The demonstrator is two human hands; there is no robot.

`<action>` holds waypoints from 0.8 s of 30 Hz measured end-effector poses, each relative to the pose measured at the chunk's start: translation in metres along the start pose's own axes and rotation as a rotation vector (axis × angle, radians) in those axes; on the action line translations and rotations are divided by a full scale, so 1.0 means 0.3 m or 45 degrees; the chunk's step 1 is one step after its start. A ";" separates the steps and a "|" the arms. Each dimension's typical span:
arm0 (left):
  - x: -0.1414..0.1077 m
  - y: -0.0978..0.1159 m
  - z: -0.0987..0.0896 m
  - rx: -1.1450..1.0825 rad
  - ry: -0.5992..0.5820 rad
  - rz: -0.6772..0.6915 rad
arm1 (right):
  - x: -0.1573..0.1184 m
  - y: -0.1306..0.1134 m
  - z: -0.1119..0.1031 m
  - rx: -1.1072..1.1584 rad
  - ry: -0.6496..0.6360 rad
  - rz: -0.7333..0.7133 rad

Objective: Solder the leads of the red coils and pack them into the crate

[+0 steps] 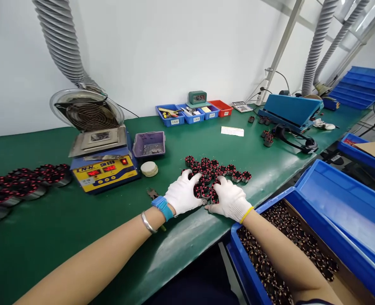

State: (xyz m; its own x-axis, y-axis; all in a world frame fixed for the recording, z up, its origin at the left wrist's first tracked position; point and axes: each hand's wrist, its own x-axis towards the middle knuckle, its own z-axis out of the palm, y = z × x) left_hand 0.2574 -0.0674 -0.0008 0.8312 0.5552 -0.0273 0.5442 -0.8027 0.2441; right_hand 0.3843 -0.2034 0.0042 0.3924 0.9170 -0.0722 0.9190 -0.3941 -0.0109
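A cluster of motor stators (pixel 205 178), small black rings with red-and-copper windings, stands on the green bench in front of me. My left hand (pixel 182 192), in a white glove, curves round the cluster's left side with fingers over the top and thumb at the near edge. On the right side my right hand (pixel 228 198), also gloved, curves round the stators in the same way. Both thumbs nearly meet at the front. The fingers partly hide the stators they press on. Just left of my left wrist lies a pair of pliers (pixel 152 193), partly hidden.
At left stands a solder pot (pixel 106 169) with a fan and hose above, beside a purple tray (pixel 149 144) and a round pad (pixel 149 169). More stators (pixel 31 184) stand far left. A blue crate (pixel 234 231) full of stators sits right, below the bench edge.
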 end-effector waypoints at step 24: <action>-0.018 0.046 -0.003 0.041 -0.176 -0.081 | -0.040 0.001 -0.013 -0.035 -0.061 -0.088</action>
State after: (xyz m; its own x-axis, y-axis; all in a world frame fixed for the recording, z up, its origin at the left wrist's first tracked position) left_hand 0.2604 -0.0813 0.0036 0.8012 0.5720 -0.1755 0.5981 -0.7745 0.2061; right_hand 0.3799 -0.2142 0.0090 0.3264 0.9376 -0.1197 0.9448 -0.3276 0.0100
